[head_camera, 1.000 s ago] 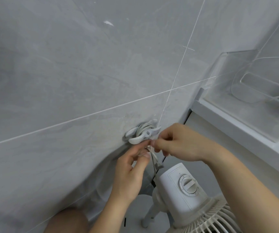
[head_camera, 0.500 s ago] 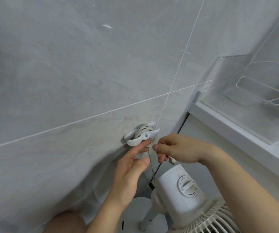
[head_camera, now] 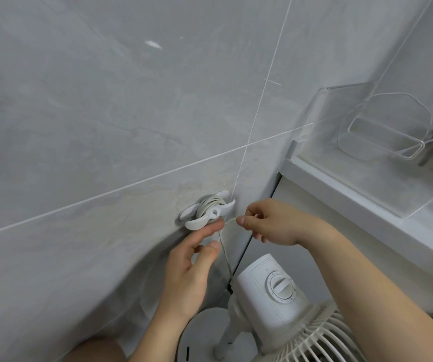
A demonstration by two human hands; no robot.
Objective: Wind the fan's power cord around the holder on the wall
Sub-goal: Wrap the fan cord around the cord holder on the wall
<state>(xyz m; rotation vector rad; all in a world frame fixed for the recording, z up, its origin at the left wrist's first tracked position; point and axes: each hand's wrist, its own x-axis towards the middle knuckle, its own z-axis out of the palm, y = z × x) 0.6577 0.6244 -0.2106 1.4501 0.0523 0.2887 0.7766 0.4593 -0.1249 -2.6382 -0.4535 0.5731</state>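
A white cord holder point(head_camera: 199, 222) with two curved arms is fixed to the grey tiled wall. Several turns of the fan's pale power cord point(head_camera: 209, 204) are wound around it. A straight length of the cord drops from the holder down behind the white fan point(head_camera: 270, 301). My left hand point(head_camera: 192, 267) is below the holder, its index fingertip touching the holder's underside, the other fingers loosely apart. My right hand point(head_camera: 278, 223) is just right of the holder, thumb and forefinger pinched on a taut bit of cord that runs across to it.
The fan's control head with a round dial point(head_camera: 281, 285) and its grille point(head_camera: 314, 340) stand at the lower right, its round base point(head_camera: 199, 333) on the floor. A white ledge point(head_camera: 354, 205) on the right carries a clear acrylic shelf point(head_camera: 382, 137).
My right hand has drawn away from the holder to the right, pulling the cord taut. My left hand has slipped lower, keeping its index finger under the holder. The view has shifted slightly.
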